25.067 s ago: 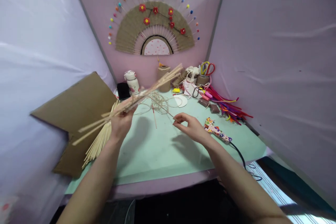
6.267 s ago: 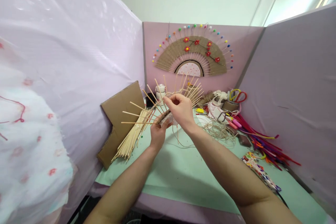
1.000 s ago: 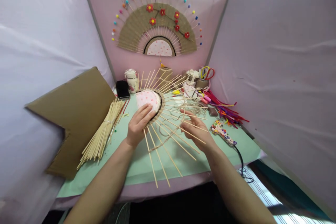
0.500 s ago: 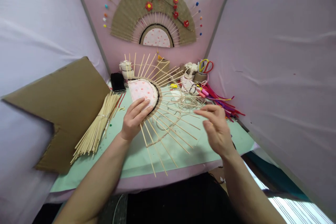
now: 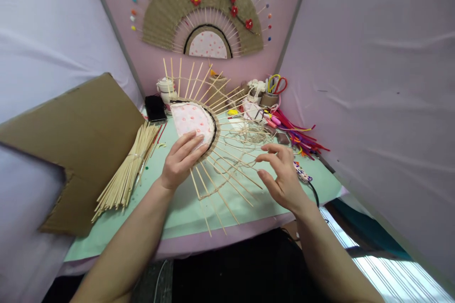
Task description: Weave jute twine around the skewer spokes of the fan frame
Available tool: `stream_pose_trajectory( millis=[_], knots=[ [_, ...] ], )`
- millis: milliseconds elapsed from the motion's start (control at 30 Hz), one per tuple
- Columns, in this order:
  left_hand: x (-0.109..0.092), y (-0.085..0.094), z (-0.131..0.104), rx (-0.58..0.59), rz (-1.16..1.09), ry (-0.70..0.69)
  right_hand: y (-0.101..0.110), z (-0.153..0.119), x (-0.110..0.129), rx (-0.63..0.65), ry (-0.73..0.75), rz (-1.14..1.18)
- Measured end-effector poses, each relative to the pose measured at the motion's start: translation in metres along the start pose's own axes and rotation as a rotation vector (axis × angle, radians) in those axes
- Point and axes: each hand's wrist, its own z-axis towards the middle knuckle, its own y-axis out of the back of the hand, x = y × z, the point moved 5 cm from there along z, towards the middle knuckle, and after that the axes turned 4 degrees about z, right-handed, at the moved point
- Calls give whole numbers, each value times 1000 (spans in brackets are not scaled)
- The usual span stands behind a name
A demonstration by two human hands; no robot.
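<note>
A half-made fan (image 5: 193, 118) is held up over the table, tilted with its stick ends fanning towards the right. Its half-round base is white with pink spots and edged by a black cord and brown twine. My left hand (image 5: 182, 158) grips the lower part of this base, fingers across its front; the thumb is hidden. Thin wooden sticks spread out from the rim, and a strand of twine (image 5: 222, 183) runs across them. Near the right stick tips is my right hand (image 5: 280, 173), its fingers bent and apart from the thumb. Whether it touches the twine I cannot tell.
Loose twine (image 5: 254, 132) lies tangled behind the sticks. A tied stick bundle (image 5: 126, 170) and folded cardboard (image 5: 78, 151) are at left. Pipe cleaners (image 5: 300, 135), scissors (image 5: 280, 84) and a corded patterned tool (image 5: 302, 173) are at right. A finished fan (image 5: 209, 4) hangs behind.
My right hand has moved slightly left and down, closer to the sticks, and its fingers have parted from the thumb. My left hand keeps its grip on the fan. The view has shifted slightly.
</note>
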Motion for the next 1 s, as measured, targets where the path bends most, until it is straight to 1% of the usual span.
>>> stream_pose_trajectory(
  millis=[67, 133, 167, 200, 233, 333, 400, 433, 500, 600, 667, 733, 800, 867, 933, 1000],
  knots=[
    [-1, 1, 2, -7, 1, -1, 14, -3, -10, -145, -9, 7],
    [-1, 2, 4, -17, 6, 1, 32, -8, -34, -278, -97, -24],
    [-1, 2, 5, -24, 10, 2, 40, -12, -50, -305, -168, -61],
    [-1, 2, 6, -32, 14, 0, 46, -17, -69, -289, -256, -116],
    [-1, 3, 7, -40, 18, -2, 50, -23, -89, -223, -341, -184],
    [1, 2, 6, -40, 23, 8, 46, -45, -140, 99, -518, -387],
    [4, 0, 5, -20, 24, 37, 36, -59, -162, 267, -620, -450],
    [5, -1, 4, -12, 24, 50, 31, -63, -169, 318, -664, -460],
    [6, -2, 3, -8, 14, 62, 22, -68, -176, 356, -736, -450],
    [4, -1, 4, -17, -1, 37, 16, -68, -180, 355, -822, -404],
    [2, 0, 6, -24, 6, 9, 20, -67, -183, 353, -861, -355],
    [1, 1, 7, -32, 20, -7, 30, -68, -185, 327, -885, -261],
    [1, 2, 8, -35, 26, -10, 43, -68, -182, 245, -903, -89],
    [1, 2, 7, -32, 24, -6, 55, -65, -173, 122, -915, 156],
    [1, 1, 6, -27, 21, 1, 61, -59, -156, 11, -915, 437],
    [1, -1, 4, -18, 25, 9, 62, -51, -134, -54, -905, 685]
  ],
)
